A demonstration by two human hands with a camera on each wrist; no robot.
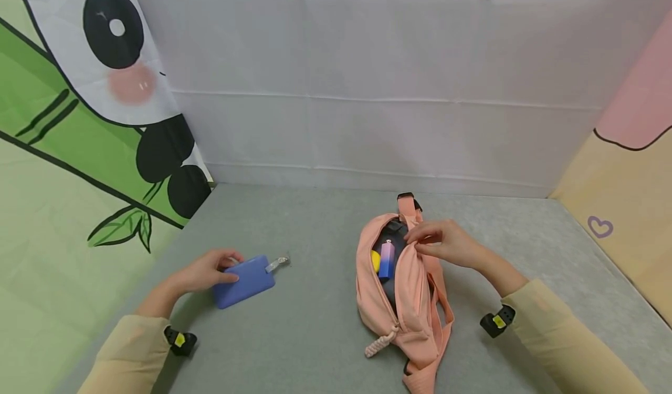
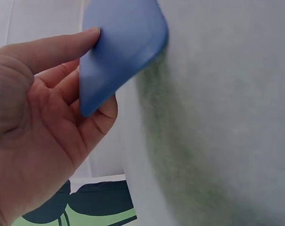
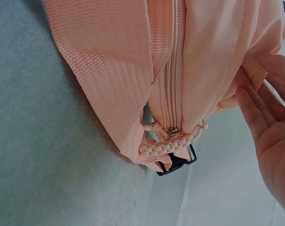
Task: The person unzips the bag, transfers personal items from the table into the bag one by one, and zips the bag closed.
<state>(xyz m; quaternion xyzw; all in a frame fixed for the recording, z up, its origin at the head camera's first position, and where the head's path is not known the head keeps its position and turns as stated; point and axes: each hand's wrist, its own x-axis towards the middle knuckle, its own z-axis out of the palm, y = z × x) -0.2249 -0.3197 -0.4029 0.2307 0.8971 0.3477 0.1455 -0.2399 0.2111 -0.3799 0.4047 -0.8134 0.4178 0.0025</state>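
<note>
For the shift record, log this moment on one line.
left grip: pinches blue card holder | right grip: holds edge of open pink bag | inside: yellow item, pink-and-blue item

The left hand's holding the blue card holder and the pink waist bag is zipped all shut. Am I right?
Not quite: the pink waist bag isn't zipped shut. The head view shows it gaping open, with a pink-and-blue item visible inside. The left hand does hold the blue card holder.
</note>
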